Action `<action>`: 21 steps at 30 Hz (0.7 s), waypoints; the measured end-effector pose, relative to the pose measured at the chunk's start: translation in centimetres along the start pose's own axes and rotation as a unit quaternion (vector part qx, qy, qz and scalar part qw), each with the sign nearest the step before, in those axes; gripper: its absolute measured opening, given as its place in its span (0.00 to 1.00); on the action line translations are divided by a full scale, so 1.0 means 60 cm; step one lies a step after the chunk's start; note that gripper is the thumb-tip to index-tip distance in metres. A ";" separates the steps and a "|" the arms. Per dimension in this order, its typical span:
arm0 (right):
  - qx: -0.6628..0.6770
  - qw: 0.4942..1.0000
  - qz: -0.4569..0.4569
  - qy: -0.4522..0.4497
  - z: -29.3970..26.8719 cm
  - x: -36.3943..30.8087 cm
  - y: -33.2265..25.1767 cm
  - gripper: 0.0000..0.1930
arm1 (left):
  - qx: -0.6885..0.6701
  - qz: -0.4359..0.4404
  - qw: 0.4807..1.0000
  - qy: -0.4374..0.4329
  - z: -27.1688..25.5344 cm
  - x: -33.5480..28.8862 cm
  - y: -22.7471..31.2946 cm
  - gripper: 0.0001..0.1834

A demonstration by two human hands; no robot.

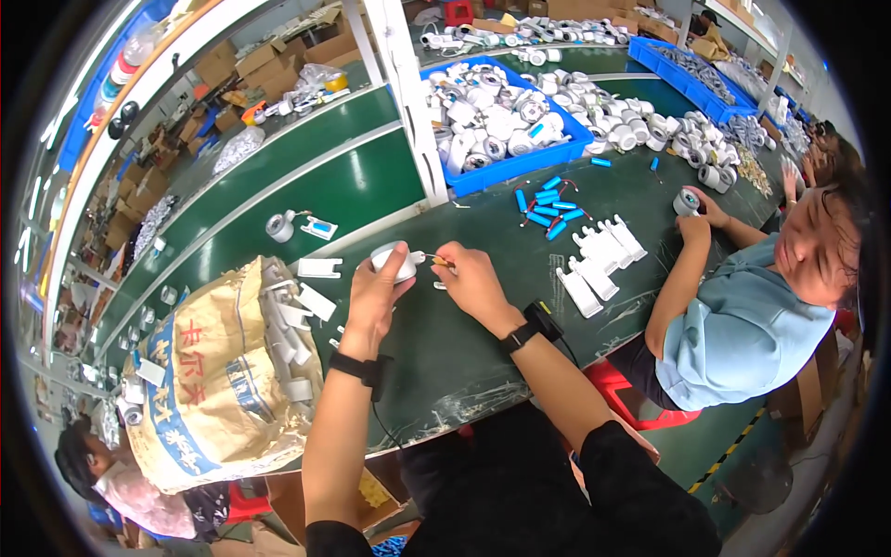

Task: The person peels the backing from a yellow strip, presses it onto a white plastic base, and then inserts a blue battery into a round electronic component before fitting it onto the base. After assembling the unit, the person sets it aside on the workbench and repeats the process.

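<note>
My left hand is closed around a white round plastic housing, holding it above the green bench. A short white stub sticks out of the housing toward my right hand. In the fingers of my right hand is a small screwdriver with a yellowish handle, its thin shaft pointing at that stub. Whether the tip touches is too small to tell. White plastic shells lie just left of my left hand. Right of my right hand are several more white shells in a row, with blue cylindrical batteries beyond them.
A torn paper sack of white parts stands at the left. Behind the batteries sits a blue bin heaped with white housings, more of them piled beside it. A co-worker in light blue sits at the right, holding a round part.
</note>
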State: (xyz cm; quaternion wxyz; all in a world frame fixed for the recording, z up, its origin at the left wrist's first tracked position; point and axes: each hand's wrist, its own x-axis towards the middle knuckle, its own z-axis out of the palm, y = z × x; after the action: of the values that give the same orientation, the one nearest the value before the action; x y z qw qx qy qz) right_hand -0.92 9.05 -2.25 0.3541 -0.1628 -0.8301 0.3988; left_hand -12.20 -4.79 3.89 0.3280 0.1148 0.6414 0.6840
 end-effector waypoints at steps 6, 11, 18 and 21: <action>0.059 0.997 -0.027 -0.031 -0.002 0.000 -0.039 0.09 | 0.017 0.030 0.999 0.029 -0.034 0.006 0.025 0.34; -0.028 0.993 -0.117 -0.008 0.013 0.045 -0.035 0.07 | 0.079 0.090 0.992 0.024 -0.037 0.031 0.061 0.34; -0.175 0.965 -0.191 -0.047 0.070 0.175 -0.047 0.03 | 0.282 0.202 0.938 -0.015 -0.120 0.123 0.149 0.27; -0.244 0.940 -0.238 -0.030 0.115 0.236 -0.049 0.05 | 0.346 0.215 0.913 -0.022 -0.161 0.176 0.173 0.35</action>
State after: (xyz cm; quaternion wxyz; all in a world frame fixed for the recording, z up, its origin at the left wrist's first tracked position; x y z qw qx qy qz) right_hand -15.70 11.24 3.57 0.3625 -0.0301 -0.9269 0.0925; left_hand -28.91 -5.86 9.51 0.1272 0.3715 0.7902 0.4705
